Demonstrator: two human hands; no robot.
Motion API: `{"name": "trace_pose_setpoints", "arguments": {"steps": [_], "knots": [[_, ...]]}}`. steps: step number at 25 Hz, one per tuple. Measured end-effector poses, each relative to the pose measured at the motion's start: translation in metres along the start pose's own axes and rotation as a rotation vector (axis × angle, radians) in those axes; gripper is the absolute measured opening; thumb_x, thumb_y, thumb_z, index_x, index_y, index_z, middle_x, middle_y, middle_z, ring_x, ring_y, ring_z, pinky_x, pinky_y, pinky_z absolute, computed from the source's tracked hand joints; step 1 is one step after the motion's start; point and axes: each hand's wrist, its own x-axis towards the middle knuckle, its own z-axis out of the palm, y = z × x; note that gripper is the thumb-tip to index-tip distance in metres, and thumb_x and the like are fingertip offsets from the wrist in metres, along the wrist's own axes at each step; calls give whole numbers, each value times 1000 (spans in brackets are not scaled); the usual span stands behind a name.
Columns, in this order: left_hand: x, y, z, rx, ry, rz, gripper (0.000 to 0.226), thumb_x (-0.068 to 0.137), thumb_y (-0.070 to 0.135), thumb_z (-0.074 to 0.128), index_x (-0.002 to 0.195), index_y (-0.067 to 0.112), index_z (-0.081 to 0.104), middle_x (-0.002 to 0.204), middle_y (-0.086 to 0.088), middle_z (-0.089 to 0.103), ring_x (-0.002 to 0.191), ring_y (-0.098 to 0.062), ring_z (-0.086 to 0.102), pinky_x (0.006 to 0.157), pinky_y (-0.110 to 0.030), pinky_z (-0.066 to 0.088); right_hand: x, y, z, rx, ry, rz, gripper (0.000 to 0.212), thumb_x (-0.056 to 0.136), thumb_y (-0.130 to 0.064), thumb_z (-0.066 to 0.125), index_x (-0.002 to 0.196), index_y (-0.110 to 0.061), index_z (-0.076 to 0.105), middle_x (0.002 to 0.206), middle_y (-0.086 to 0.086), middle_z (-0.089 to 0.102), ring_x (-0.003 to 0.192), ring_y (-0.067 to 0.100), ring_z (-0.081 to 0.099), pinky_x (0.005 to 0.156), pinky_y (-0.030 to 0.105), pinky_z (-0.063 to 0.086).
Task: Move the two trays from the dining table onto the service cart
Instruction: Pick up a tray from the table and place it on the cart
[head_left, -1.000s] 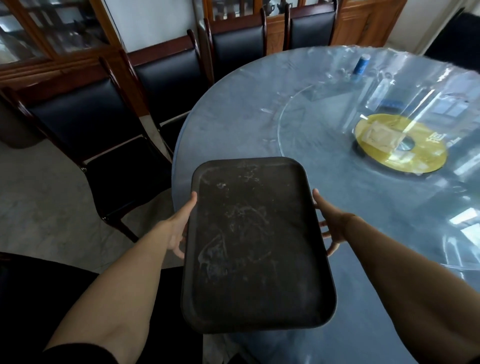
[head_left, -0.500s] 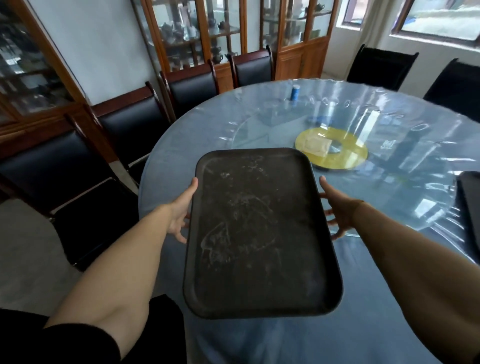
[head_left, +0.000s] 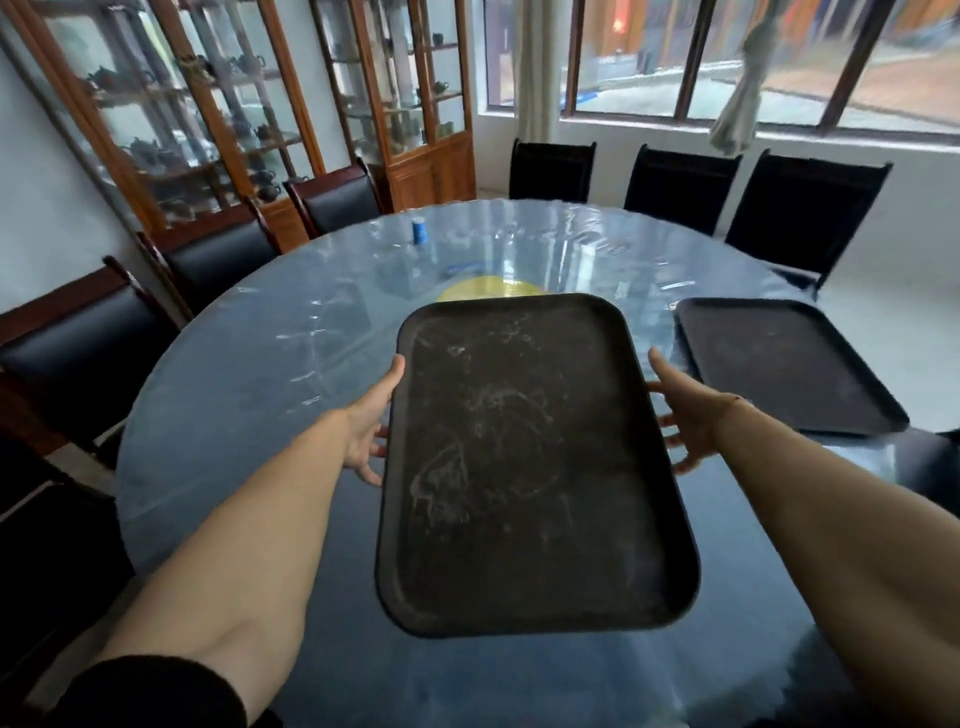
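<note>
A dark, scuffed rectangular tray (head_left: 524, 467) is lifted above the round dining table (head_left: 249, 384), held level between both hands. My left hand (head_left: 371, 421) grips its left long edge, thumb on the rim and fingers underneath. My right hand (head_left: 680, 415) grips the right long edge the same way. A second dark tray (head_left: 784, 364) lies flat on the table to the right, near the table's edge. No service cart is in view.
The table has a shiny plastic cover, a glass turntable with a yellow disc (head_left: 483, 288) and a small blue-capped bottle (head_left: 420, 231) at the back. Black chairs (head_left: 680, 182) ring the table. Wooden glass cabinets (head_left: 249, 104) line the left wall; windows are behind.
My view has swung right and upward, bringing the second tray and the windows into sight. The held tray stays between both hands, carried along above the table.
</note>
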Motion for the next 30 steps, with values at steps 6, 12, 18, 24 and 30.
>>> {"name": "trace_pose_setpoints", "arguments": {"steps": [6, 12, 18, 24, 30], "knots": [[-21, 24, 116, 118, -149, 73, 80, 58, 98, 38, 110, 39, 52, 115, -8, 53, 117, -32, 47, 87, -64, 36, -59, 73, -109, 124, 142, 27, 93, 72, -93, 21, 136, -31, 49, 132, 12, 52, 119, 40, 48, 89, 61, 39], [-53, 43, 240, 268, -323, 109, 82, 55, 99, 43, 107, 38, 60, 123, -11, 56, 113, -31, 53, 73, -56, 47, -135, 162, -202, 331, 314, 25, 82, 71, -93, 24, 125, -39, 54, 120, 14, 58, 104, 35, 55, 85, 53, 43], [-89, 47, 360, 427, -463, 179, 106, 50, 99, 48, 132, 32, 51, 132, -13, 54, 118, -35, 52, 96, -63, 42, -221, 240, -266, 456, 491, 67, 82, 71, -94, 25, 98, -26, 63, 107, 12, 58, 95, 29, 54, 76, 43, 43], [-123, 47, 472, 574, -610, 210, 113, 45, 100, 48, 128, 24, 61, 126, -10, 57, 112, -31, 54, 88, -58, 46, -298, 313, -309, 577, 660, 89, 77, 76, -90, 24, 121, -35, 54, 125, 14, 55, 113, 35, 53, 97, 59, 40], [-159, 48, 590, 725, -785, 210, 94, 50, 99, 48, 108, 27, 64, 121, -11, 60, 109, -31, 57, 80, -51, 49, -362, 383, -337, 747, 844, 147, 72, 74, -91, 26, 106, -37, 62, 123, 12, 59, 105, 30, 58, 80, 53, 46]]}}
